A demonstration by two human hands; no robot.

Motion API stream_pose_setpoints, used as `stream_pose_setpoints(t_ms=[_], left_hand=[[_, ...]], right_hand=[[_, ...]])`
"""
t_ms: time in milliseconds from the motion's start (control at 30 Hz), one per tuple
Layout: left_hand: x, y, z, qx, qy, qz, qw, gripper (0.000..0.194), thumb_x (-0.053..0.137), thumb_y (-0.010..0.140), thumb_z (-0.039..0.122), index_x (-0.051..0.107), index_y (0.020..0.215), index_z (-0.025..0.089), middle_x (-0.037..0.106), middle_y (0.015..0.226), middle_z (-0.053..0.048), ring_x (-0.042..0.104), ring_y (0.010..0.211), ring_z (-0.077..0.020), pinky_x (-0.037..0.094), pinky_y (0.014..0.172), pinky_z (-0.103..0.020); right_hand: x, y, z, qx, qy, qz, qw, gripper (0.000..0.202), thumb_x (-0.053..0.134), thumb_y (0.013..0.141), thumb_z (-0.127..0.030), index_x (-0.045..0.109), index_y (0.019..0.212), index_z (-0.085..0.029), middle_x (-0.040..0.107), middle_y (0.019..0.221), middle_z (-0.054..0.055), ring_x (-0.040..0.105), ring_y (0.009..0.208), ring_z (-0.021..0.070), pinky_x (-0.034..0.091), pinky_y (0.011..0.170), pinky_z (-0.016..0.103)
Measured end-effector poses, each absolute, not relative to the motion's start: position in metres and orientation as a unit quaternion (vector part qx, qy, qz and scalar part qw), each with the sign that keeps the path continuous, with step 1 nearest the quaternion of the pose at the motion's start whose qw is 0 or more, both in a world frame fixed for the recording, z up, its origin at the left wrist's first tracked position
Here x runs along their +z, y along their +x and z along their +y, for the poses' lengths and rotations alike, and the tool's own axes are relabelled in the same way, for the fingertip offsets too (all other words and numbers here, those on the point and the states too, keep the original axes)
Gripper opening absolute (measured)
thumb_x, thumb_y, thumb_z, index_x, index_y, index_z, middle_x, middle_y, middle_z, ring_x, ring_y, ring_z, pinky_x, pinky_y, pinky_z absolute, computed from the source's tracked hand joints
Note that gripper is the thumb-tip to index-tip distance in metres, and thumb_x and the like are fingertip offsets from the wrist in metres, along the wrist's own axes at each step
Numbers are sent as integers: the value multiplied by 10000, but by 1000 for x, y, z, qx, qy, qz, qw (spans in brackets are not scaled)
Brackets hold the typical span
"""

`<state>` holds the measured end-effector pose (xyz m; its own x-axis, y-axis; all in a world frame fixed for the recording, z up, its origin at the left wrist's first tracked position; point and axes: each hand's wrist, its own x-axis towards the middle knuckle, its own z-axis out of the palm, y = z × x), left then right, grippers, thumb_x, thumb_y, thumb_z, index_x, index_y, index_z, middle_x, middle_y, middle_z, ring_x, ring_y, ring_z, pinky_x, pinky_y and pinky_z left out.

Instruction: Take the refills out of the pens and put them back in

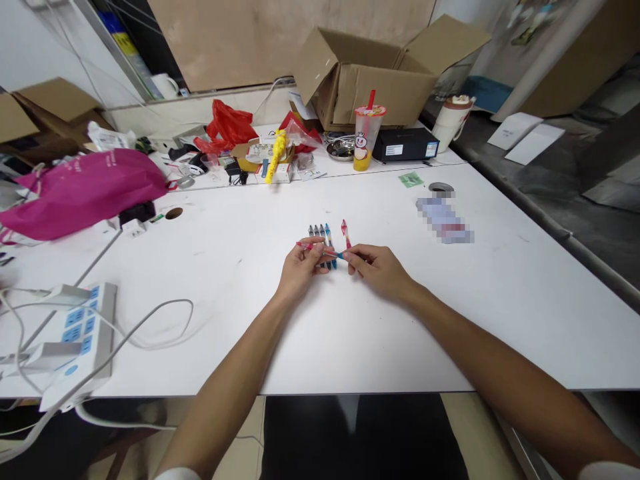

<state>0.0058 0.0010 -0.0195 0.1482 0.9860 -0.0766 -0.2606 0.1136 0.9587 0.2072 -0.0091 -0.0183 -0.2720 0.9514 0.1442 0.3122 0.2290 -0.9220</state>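
Both hands meet over the white table (380, 340), holding one slim pen (327, 252) with a pink end at the left and a blue tip at the right. My left hand (303, 265) is closed around its pink part. The fingers of my right hand (377, 268) pinch the blue tip. Behind and partly under my left fingers lie several dark pens (317, 231) side by side, with a blue pen (329, 233) at their right. A pink pen (345, 231) lies apart, its lower end near my right fingers.
A power strip (100, 333) with cables is on the left, behind it a magenta bag (95, 190). Along the back stand a drink cup (367, 140), a black box (405, 145) and an open carton (370, 83). A tape roll (441, 188) sits at the right.
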Motion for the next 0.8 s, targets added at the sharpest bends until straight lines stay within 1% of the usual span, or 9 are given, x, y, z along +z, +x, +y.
stream_pose_setpoints(t_ms=[67,167,333,400,433,500,600,700,800], left_hand=[[-18,5,1,504,440,414,617,414,754,856,463,640,1147,191,765,1079,-106,761,957,-225,602,664,-256],[-16,5,2,521,422,424,609,398,747,871,422,628,1169,186,762,1129,-123,765,949,-222,613,695,-283],[-15,6,2,529,403,433,609,388,760,866,370,604,1162,173,771,1114,-135,770,933,-218,611,677,-273],[-16,7,2,530,400,428,613,393,771,856,363,590,1147,171,776,1093,-139,772,923,-219,612,678,-278],[-16,8,1,532,399,426,613,392,777,850,364,583,1130,171,778,1083,-140,773,914,-218,613,678,-281],[-16,8,1,537,398,424,612,384,788,840,371,569,1086,174,780,1074,-140,773,900,-214,611,677,-279],[-15,9,1,546,397,423,605,373,796,830,389,555,1020,178,780,1066,-134,773,879,-207,601,655,-265],[-15,8,1,546,395,426,604,356,787,835,406,559,981,176,778,1064,-132,769,852,-196,593,638,-256],[-16,8,1,545,394,425,606,348,779,843,410,561,981,177,775,1070,-135,767,860,-194,587,634,-250]], right_hand=[[-17,205,-10,395,-465,-685,397,294,569,965,-481,705,974,-221,664,776,19,563,666,157,443,613,317],[-16,204,-11,396,-457,-666,437,286,652,915,-441,650,1112,-233,703,986,55,628,821,192,481,657,322],[-19,207,-9,409,-479,-679,377,342,484,1003,-498,678,968,-219,650,753,27,563,646,169,462,627,338],[-21,208,-8,381,-464,-677,425,301,624,935,-466,640,1130,-238,683,948,49,619,822,197,492,703,343],[-22,208,-8,378,-458,-681,430,291,636,927,-455,635,1121,-238,687,1012,61,626,878,208,497,720,346],[-24,207,-7,386,-455,-694,403,249,575,966,-450,650,1065,-234,688,976,60,629,865,208,495,718,351],[-25,207,-7,382,-451,-691,416,275,623,941,-412,619,1160,-245,689,1052,72,641,935,221,501,723,347],[-24,206,-8,413,-440,-681,414,298,612,951,-395,572,1211,-256,710,1012,57,655,826,195,509,707,349],[-22,206,-9,425,-445,-673,409,267,603,957,-415,576,1168,-256,726,971,44,645,737,175,510,695,352]])
